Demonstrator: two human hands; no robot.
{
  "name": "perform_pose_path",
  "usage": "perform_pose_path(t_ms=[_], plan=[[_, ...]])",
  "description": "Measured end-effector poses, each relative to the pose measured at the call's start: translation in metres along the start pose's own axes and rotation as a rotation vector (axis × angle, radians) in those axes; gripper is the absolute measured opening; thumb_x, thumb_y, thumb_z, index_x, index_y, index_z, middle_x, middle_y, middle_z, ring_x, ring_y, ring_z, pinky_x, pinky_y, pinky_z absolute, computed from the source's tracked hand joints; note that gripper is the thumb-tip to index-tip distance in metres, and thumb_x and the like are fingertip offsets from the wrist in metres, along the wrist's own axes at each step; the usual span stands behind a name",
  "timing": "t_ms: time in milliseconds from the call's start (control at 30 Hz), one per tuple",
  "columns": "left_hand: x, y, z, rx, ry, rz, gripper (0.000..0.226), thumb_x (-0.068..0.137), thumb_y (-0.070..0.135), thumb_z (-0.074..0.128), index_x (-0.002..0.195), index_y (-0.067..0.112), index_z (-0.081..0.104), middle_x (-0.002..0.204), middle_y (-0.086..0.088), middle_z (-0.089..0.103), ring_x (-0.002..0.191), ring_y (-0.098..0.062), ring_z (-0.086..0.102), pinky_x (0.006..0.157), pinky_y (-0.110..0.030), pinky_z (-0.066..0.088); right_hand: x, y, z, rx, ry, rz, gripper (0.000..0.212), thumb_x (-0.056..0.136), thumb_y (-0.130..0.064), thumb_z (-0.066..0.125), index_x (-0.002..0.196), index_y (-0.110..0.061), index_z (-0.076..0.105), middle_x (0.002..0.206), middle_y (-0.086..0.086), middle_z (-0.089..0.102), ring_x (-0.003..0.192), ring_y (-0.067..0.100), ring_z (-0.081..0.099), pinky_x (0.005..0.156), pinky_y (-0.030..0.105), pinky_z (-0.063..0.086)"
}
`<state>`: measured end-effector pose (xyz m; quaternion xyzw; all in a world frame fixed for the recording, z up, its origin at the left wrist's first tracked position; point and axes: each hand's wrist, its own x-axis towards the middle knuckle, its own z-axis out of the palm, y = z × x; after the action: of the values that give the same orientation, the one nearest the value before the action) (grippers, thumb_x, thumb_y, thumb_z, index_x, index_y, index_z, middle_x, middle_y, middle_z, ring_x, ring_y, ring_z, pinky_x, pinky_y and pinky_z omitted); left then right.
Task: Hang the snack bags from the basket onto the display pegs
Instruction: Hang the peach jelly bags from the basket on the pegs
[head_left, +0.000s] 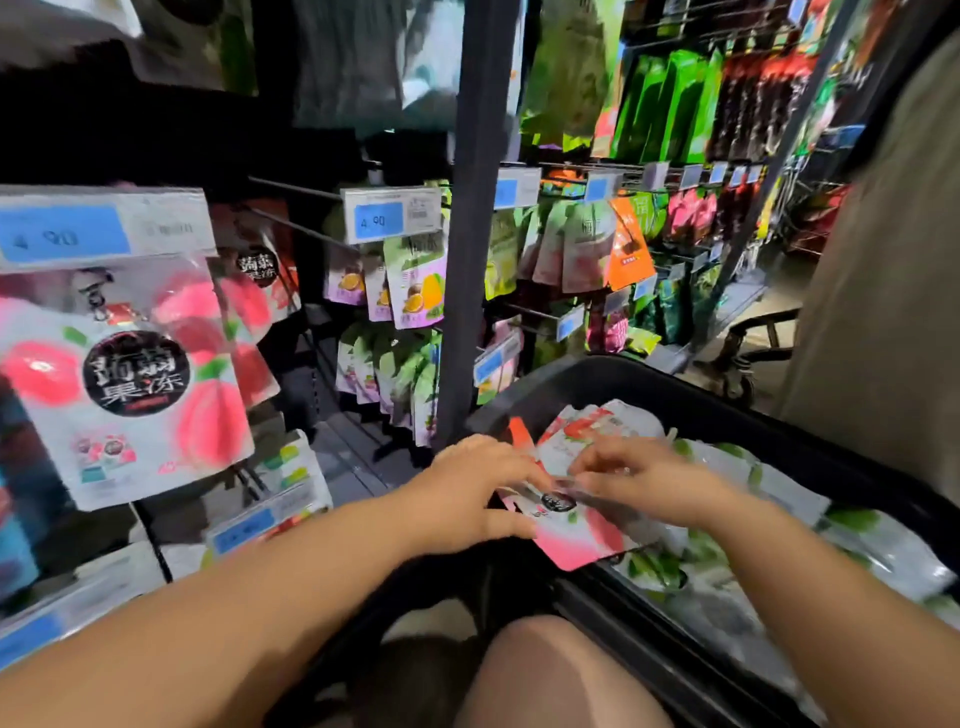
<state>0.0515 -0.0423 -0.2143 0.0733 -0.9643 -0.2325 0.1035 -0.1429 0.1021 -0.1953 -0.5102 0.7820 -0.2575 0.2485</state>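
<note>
Far left, you've got a glossy white peach jelly bag (130, 384) hanging under a blue price tag (62, 234) that reads 4.90. It's a flat plastic pouch with round pink fruit printed on it and a black circular label in the middle. At least one more of the same hangs just behind it.

Next over, two thin metal pegs (296, 189) stick out bare. A second 4.90 tag (389, 215) sits beside them, above three purple passionfruit pouches (415, 286), which look shiny and a bit crinkled. Below those is a bunch of green-leaf pouches (395, 374), too overlapped to count. A dark matte upright post (472, 208) splits the rack there.

Your left hand (478, 493) is at the near-left corner of the black plastic basket (649, 374). Its fingers are curled over the left edge of a pink peach bag (571, 540) and the thumb is tucked along the bottom, so it's gripping it. That bag is the one task item in your hands. It sits low in the basket on top of the pile, tilted, with the same black round label showing.

Your right hand (644, 483) is pinching the bag's top edge with its fingertips, right across from the left one. It's blurry, but that's how it reads.

Behind your fingers one red-and-white pouch (597, 421) lies in the basket. To the right there's a heap of slick white bags with green leaves (883, 545), four or so.

On the rack past the post, one orange pouch (631, 249) stands out. Up top there's a row of bright green bags (670, 104).
</note>
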Motion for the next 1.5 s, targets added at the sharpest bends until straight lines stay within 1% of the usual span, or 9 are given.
perform_pose_path(t_ms=[367, 467, 733, 867, 967, 1033, 1167, 1333, 1500], plan=[[0.014, -0.006, 0.024, -0.231, 0.111, 0.112, 0.035, 0.087, 0.056, 0.059, 0.100, 0.030, 0.078, 0.097, 0.015, 0.074, 0.092, 0.000, 0.066, 0.087, -0.032, 0.052, -0.011, 0.035, 0.000, 0.103, -0.052, -0.006, 0.021, 0.079, -0.044, 0.079, 0.099, -0.042, 0.072, 0.116, -0.008, 0.066, 0.109, 0.009, 0.062, 0.099, 0.028, 0.049], [0.015, -0.006, 0.026, -0.236, 0.177, 0.070, 0.032, 0.086, 0.050, 0.060, 0.096, 0.027, 0.079, 0.091, 0.017, 0.074, 0.088, 0.003, 0.065, 0.085, -0.024, 0.050, -0.015, 0.031, 0.003, 0.211, -0.099, -0.052, 0.033, 0.068, -0.059, 0.073, 0.096, -0.043, 0.074, 0.119, 0.001, 0.067, 0.104, 0.013, 0.065, 0.089, 0.027, 0.054], [0.013, 0.006, 0.014, -0.398, 0.326, -0.046, 0.011, 0.089, 0.023, 0.068, 0.083, 0.023, 0.078, 0.076, 0.039, 0.063, 0.080, 0.012, 0.060, 0.072, -0.003, 0.038, -0.027, 0.010, 0.011, 0.255, -0.132, -0.256, 0.062, 0.070, -0.030, 0.088, 0.126, -0.035, 0.062, 0.130, -0.021, 0.063, 0.124, -0.002, 0.055, 0.100, 0.011, 0.040], [0.010, 0.011, 0.006, -0.421, 0.342, -0.058, 0.024, 0.089, 0.022, 0.066, 0.069, 0.036, 0.070, 0.075, 0.029, 0.066, 0.078, 0.003, 0.062, 0.074, -0.012, 0.044, -0.024, 0.003, 0.022, 0.101, 0.035, -0.383, 0.045, 0.086, -0.020, 0.075, 0.126, -0.038, 0.063, 0.126, -0.027, 0.063, 0.119, -0.004, 0.058, 0.102, 0.013, 0.042], [0.009, 0.015, -0.002, -0.434, 0.348, -0.091, 0.014, 0.091, 0.025, 0.066, 0.080, 0.028, 0.074, 0.076, 0.013, 0.070, 0.076, -0.004, 0.063, 0.073, -0.019, 0.046, -0.025, -0.003, 0.027, 0.064, 0.142, -0.403, 0.025, 0.095, -0.049, 0.056, 0.114, -0.040, 0.070, 0.111, -0.026, 0.069, 0.102, -0.005, 0.064, 0.090, 0.016, 0.048], [0.007, 0.019, -0.007, -0.430, 0.353, -0.098, 0.019, 0.092, 0.028, 0.065, 0.076, 0.024, 0.074, 0.076, 0.005, 0.070, 0.075, -0.008, 0.063, 0.072, -0.021, 0.046, -0.025, -0.004, 0.029, 0.016, 0.256, -0.403, 0.045, 0.091, -0.067, 0.043, 0.106, -0.030, 0.064, 0.088, -0.018, 0.068, 0.079, -0.002, 0.062, 0.075, 0.021, 0.049], [0.006, 0.026, -0.009, -0.483, 0.449, -0.117, 0.012, 0.085, 0.033, 0.072, 0.081, 0.044, 0.068, 0.088, 0.020, 0.069, 0.092, -0.001, 0.061, 0.084, -0.018, 0.044, -0.023, -0.007, 0.030, 0.035, 0.405, -0.444, 0.029, 0.096, -0.042, 0.047, 0.089, -0.026, 0.071, 0.071, -0.019, 0.063, 0.066, -0.004, 0.056, 0.064, 0.015, 0.044], [0.007, 0.020, -0.007, -0.599, 0.462, -0.251, 0.078, 0.066, 0.058, 0.080, 0.127, 0.055, 0.032, 0.140, 0.022, 0.042, 0.129, 0.003, 0.039, 0.107, -0.023, 0.031, -0.030, -0.013, 0.009, 0.573, 0.528, -0.274, 0.028, 0.095, -0.046, 0.054, 0.083, -0.032, 0.075, 0.082, -0.017, 0.073, 0.076, -0.002, 0.065, 0.069, 0.013, 0.049], [0.013, 0.023, 0.005, -0.840, 0.287, -0.237, 0.100, 0.048, 0.053, 0.082, 0.132, 0.048, 0.027, 0.128, 0.023, 0.057, 0.115, 0.015, 0.053, 0.098, -0.013, 0.038, -0.027, -0.029, -0.001, 1.178, 0.433, -0.267, 0.040, 0.089, -0.035, 0.047, 0.117, -0.014, 0.065, 0.116, 0.014, 0.072, 0.110, 0.028, 0.068, 0.092, 0.041, 0.057]])
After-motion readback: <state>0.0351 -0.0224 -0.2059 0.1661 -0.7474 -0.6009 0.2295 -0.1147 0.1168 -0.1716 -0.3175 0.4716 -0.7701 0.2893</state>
